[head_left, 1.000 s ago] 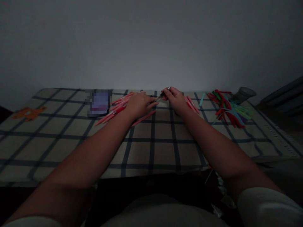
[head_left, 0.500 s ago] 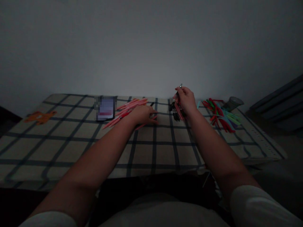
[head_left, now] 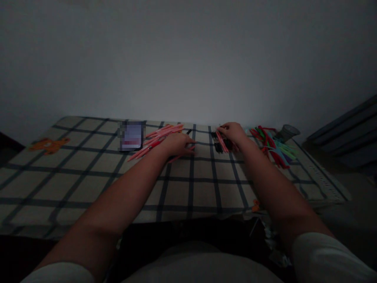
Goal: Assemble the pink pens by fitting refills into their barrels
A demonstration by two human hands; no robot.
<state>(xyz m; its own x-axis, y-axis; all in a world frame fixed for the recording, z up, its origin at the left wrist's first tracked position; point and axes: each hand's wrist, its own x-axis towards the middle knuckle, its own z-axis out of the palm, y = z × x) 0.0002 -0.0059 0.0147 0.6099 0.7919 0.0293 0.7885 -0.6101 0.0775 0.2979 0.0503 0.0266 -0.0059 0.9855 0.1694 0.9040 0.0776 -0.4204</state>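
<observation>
My left hand (head_left: 179, 144) rests over the right end of a loose pile of pink pen-like sticks (head_left: 153, 141). Its thumb and forefinger are spread, with a pink stick near the fingertips. A short dark tip (head_left: 189, 132) pokes out beyond the knuckles. Farther right, my right hand (head_left: 233, 132) is lowered onto a small group of pink sticks (head_left: 221, 140) and black-ended pens (head_left: 218, 147) lying side by side. Its fingers are pinched at the top of that group, around what looks like a dark pen, mostly hidden by the hand.
A dark-framed device with a lit, blurred screen (head_left: 132, 135) lies left of the pink pile. Coloured strips (head_left: 275, 147) and a dark see-through cup (head_left: 288, 133) are at the right. The checked cloth (head_left: 176, 192) bears an orange bear figure (head_left: 49, 145). A wall stands behind.
My right hand has come down from above the group with the silver-tipped dark pen, now barely visible. My left hand has hardly moved. The view has shifted slightly.
</observation>
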